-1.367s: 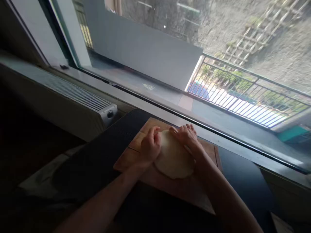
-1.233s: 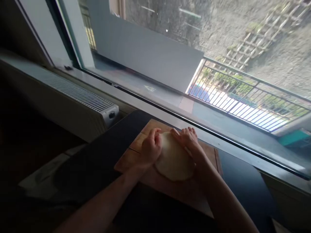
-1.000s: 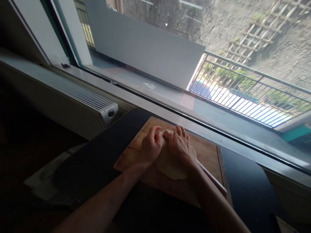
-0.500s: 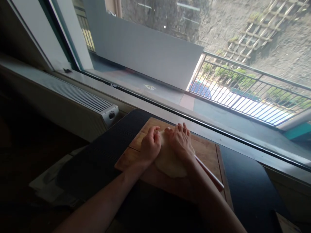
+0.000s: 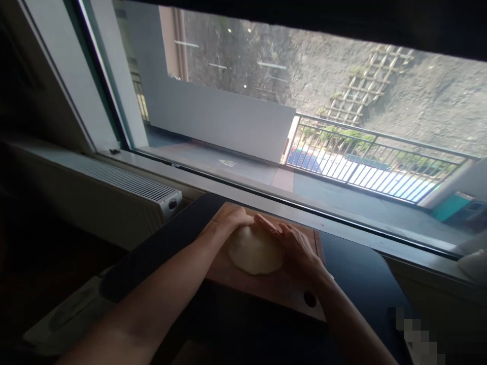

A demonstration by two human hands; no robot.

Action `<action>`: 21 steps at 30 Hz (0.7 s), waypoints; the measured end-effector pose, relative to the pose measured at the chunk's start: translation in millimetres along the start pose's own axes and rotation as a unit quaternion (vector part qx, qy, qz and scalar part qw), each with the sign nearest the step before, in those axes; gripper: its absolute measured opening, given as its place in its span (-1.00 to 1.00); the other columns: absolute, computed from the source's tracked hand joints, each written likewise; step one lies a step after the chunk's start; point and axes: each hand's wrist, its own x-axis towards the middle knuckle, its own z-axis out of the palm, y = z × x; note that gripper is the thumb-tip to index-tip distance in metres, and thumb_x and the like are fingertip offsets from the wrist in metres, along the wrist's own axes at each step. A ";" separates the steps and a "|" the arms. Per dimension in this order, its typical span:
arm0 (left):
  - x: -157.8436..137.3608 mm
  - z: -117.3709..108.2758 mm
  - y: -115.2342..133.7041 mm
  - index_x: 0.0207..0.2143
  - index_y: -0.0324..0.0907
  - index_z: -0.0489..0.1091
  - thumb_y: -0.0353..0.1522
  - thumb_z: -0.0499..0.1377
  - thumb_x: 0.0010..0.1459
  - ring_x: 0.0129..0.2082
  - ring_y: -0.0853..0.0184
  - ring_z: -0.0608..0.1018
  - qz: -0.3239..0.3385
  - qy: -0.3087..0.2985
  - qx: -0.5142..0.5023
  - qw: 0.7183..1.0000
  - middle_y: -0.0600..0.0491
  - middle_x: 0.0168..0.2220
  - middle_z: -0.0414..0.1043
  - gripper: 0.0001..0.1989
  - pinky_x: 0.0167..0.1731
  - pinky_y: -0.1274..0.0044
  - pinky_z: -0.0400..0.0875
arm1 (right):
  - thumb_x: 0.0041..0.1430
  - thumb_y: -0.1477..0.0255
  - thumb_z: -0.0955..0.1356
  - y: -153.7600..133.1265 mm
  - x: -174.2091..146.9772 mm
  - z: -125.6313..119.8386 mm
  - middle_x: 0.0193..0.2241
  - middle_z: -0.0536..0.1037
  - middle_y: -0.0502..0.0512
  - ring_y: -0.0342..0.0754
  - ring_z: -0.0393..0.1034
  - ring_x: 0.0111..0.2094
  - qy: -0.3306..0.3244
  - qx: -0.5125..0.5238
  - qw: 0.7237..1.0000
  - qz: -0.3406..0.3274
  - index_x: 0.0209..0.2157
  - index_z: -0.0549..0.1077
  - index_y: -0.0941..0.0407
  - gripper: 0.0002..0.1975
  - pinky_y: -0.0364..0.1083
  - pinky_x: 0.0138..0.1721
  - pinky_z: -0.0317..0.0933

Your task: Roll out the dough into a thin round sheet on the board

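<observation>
Dough lies on the board, seemingly flattened into a rough round but not yet even, with left hand bent at its eleven o'clock and right hand over a slim rod at two, both grips unclear.

Item: left forearm and right forearm, both bare, smooth, tapered toward the wrists. Item: left hand and right hand; both were bare, fingers slender.

At left, 1 slatted radiator sits beside the window sill; outside, far right, 1 railing fronts a rocky slope.
</observation>
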 end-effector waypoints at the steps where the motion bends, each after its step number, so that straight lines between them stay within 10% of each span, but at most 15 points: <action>1: -3.7 1.9 8.6 -0.49 -0.26 0.40 -0.20 0.29 -0.27 -0.45 0.20 0.52 0.008 -0.017 -0.005 1.000 -0.05 -0.52 0.47 -0.68 -0.52 0.56 0.31 | 0.26 0.24 0.13 5.9 -5.6 -4.6 -0.12 0.43 0.09 -0.04 0.31 -0.13 -0.009 0.006 1.000 -0.008 -0.02 0.32 0.00 -0.67 -0.13 -0.18 0.11; 5: -30.1 12.0 15.4 -0.32 -0.21 0.38 -0.13 0.14 -0.05 -0.52 0.36 0.49 0.054 -0.038 -0.069 0.995 0.02 -0.43 0.49 -0.66 -0.61 0.62 0.28 | 0.20 0.28 0.21 29.9 -17.6 -21.1 -0.15 0.45 0.09 -0.03 0.31 -0.12 -0.015 0.008 1.000 0.001 -0.07 0.36 0.06 -0.70 -0.12 -0.16 0.10; 11: -62.3 7.5 -47.6 -0.36 -0.21 0.40 -0.22 0.09 0.01 -0.44 0.31 0.50 0.078 0.025 -0.110 0.991 -0.02 -0.40 0.50 -0.75 -0.56 0.59 0.31 | 0.17 0.38 0.20 31.2 -30.7 -35.3 -0.19 0.45 0.07 -0.09 0.32 -0.25 -0.003 0.055 0.998 0.019 -0.11 0.39 0.07 -0.72 -0.14 -0.25 0.13; 15: -43.1 -4.9 -63.5 -0.58 -0.21 0.37 -0.12 0.06 0.01 -0.56 0.30 0.47 0.070 0.027 -0.023 0.997 0.00 -0.56 0.45 -0.65 -0.64 0.57 0.20 | 0.18 0.26 0.19 -0.7 -31.0 -27.4 -0.11 0.40 0.07 -0.06 0.29 -0.14 -0.074 0.105 0.992 -0.007 -0.12 0.42 0.05 -0.68 -0.12 -0.18 0.14; 21: -13.7 9.5 -54.9 -0.54 -0.19 0.38 -0.10 0.13 -0.06 -0.52 0.30 0.48 0.075 0.044 0.043 0.995 0.01 -0.54 0.46 -0.67 -0.57 0.57 0.19 | 0.28 0.23 0.05 -42.0 16.2 13.2 0.02 0.32 0.12 0.02 0.15 0.04 0.043 0.040 0.994 0.088 0.01 0.31 0.05 -0.59 0.02 0.00 0.01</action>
